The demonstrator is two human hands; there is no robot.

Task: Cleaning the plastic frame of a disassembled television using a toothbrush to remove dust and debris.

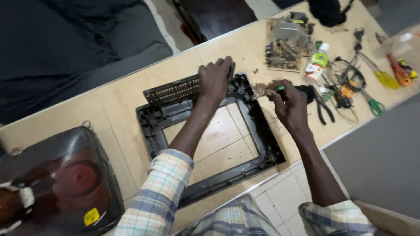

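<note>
Pale wooden counter (131,94): left hand (215,78) clamps the black plastic TV frame (153,126) by its far edge, steadying it, while right hand (288,102) grips a green-handled brush (267,89) at the frame's corner.

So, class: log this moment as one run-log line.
left hand: steadies black frame | right hand: holds green-handled brush at frame corner | pliers nearby
</note>
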